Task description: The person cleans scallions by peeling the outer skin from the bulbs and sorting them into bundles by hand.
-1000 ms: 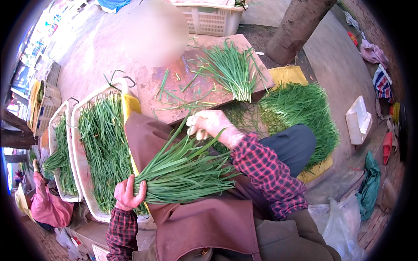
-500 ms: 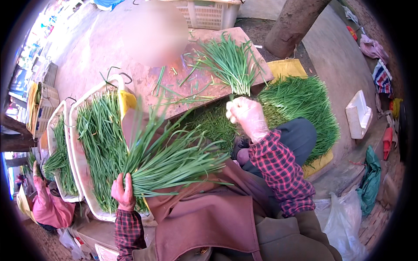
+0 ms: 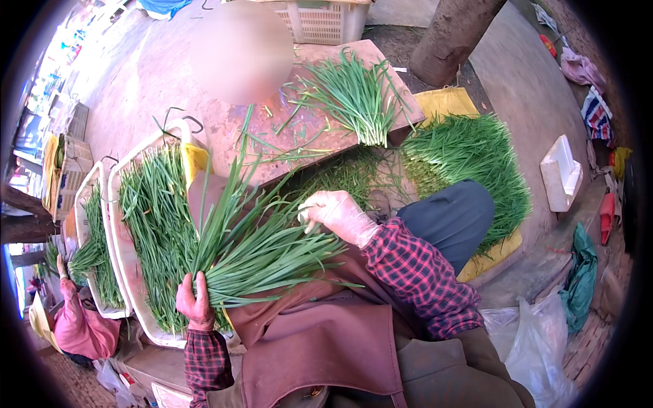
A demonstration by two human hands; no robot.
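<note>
My left hand [image 3: 194, 302] is closed round the base of a loose bunch of garlic chives [image 3: 272, 265]. The long green leaves fan out over my brown apron [image 3: 320, 340]. My right hand [image 3: 337, 216] is beside the upper leaves of the bunch, fingers curled in; whether they pinch a leaf is hidden. Beyond it, a neat bundle of chives [image 3: 357, 102] lies on a low reddish board [image 3: 303, 128], white ends toward me. A big heap of chives [image 3: 473, 170] rests on a yellow sack [image 3: 445, 102] to the right.
A white crate [image 3: 114, 238] full of chives stands at my left, with a smaller one [image 3: 81, 224] beyond it. Farther left is a person in pink [image 3: 85, 330]. A tree trunk [image 3: 452, 44], a pale crate [image 3: 326, 24] and a white foam piece [image 3: 561, 175] stand around.
My right hand has moved left and nearer, from the bundle on the board to the leaves of the held bunch. My left hand keeps its grip in nearly the same place.
</note>
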